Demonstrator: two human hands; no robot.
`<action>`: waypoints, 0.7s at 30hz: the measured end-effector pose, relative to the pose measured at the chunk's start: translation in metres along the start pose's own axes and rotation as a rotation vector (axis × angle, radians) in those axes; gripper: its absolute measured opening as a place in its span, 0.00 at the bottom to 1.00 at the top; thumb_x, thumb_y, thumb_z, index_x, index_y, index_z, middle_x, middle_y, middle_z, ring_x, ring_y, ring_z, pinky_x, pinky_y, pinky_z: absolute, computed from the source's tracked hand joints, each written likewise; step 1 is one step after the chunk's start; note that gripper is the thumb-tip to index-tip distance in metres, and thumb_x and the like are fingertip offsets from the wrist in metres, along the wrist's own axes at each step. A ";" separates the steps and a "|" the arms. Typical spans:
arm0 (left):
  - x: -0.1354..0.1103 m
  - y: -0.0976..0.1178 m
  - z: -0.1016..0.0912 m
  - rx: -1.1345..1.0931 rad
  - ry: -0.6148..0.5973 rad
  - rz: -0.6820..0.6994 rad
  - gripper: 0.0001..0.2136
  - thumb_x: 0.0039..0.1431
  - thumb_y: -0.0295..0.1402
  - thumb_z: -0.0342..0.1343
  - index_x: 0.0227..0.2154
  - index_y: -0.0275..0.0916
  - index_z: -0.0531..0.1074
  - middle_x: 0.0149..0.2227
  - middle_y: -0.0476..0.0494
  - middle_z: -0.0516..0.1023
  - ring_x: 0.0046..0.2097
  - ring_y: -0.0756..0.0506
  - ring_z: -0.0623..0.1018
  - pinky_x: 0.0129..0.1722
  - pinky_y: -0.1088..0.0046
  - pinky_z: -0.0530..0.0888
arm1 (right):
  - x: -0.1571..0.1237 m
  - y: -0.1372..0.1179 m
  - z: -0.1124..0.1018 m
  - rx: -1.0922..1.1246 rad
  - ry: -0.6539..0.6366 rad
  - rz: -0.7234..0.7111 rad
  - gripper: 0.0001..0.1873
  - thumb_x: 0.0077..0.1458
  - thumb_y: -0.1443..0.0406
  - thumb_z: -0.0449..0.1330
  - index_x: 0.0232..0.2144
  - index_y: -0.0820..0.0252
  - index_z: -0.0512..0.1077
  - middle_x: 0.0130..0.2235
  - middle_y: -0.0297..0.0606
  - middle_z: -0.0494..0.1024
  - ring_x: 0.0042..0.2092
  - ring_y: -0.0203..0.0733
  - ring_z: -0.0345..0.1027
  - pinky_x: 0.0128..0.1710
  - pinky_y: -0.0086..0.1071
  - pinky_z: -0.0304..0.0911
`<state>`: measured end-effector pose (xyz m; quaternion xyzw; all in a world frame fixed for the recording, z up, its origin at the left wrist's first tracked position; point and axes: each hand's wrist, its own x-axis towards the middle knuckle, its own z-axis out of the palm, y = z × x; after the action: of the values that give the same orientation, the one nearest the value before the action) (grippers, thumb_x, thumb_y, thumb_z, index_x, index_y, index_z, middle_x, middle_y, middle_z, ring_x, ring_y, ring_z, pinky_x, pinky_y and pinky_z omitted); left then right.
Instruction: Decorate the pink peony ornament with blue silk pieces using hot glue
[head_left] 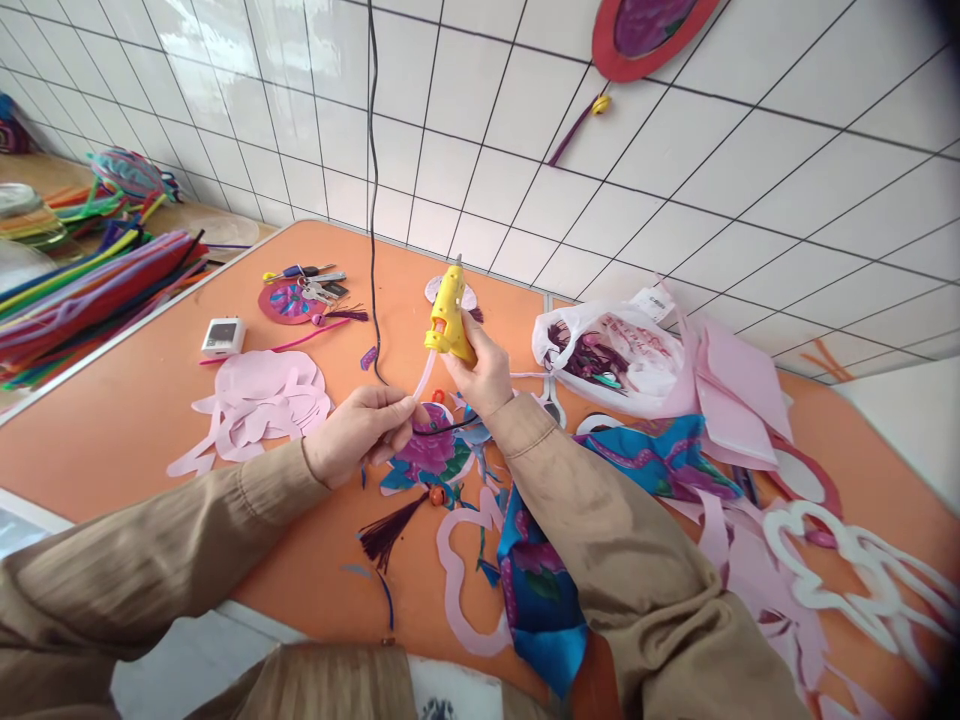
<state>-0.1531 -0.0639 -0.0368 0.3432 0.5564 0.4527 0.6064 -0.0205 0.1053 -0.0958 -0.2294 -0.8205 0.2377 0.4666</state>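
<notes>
My right hand (486, 372) is wrapped round the handle of a yellow hot glue gun (450, 300), its nozzle pointing up and away toward the wall. A pale translucent glue stick (426, 378) sticks out of the gun's rear, and my left hand (366, 425) pinches its free end. The black cord (454, 426) passes below both hands. Under them lies a floral fabric piece (426, 450) in blue and purple, partly hidden. Near it rest an orange bell (436, 496) and a dark tassel (384, 535).
Pink cut-out shapes (266, 395) and a white charger (223, 337) lie left, near keys (322, 288). A white plastic bag (630, 350), blue floral fabric (544, 600) and white cut-out frames (832, 570) occupy the right. Colourful pipe cleaners (97, 300) sit far left. A tiled wall (465, 130) stands behind.
</notes>
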 end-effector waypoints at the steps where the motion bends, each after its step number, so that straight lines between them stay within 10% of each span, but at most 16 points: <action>1: 0.000 0.000 0.000 0.000 -0.002 0.000 0.13 0.62 0.37 0.53 0.31 0.31 0.73 0.16 0.53 0.65 0.13 0.58 0.59 0.13 0.83 0.50 | 0.000 -0.001 0.000 0.011 -0.002 0.006 0.28 0.59 0.59 0.59 0.60 0.61 0.68 0.51 0.46 0.81 0.49 0.50 0.78 0.51 0.42 0.74; 14: 0.000 0.017 -0.013 0.217 0.009 0.179 0.29 0.63 0.55 0.48 0.43 0.28 0.74 0.34 0.34 0.81 0.19 0.48 0.76 0.16 0.73 0.70 | 0.023 -0.010 -0.031 0.292 0.090 0.049 0.24 0.53 0.61 0.64 0.53 0.56 0.68 0.48 0.41 0.80 0.48 0.44 0.76 0.47 0.36 0.74; 21: -0.007 0.021 -0.020 0.876 -0.240 0.421 0.04 0.56 0.29 0.58 0.32 0.36 0.77 0.29 0.47 0.79 0.29 0.52 0.76 0.29 0.80 0.70 | 0.037 -0.036 -0.075 0.568 0.145 0.170 0.27 0.39 0.59 0.75 0.42 0.50 0.71 0.45 0.31 0.75 0.27 0.30 0.64 0.19 0.28 0.55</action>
<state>-0.1765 -0.0651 -0.0177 0.7201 0.5391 0.2463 0.3608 0.0221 0.1123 -0.0157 -0.1742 -0.6636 0.4787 0.5478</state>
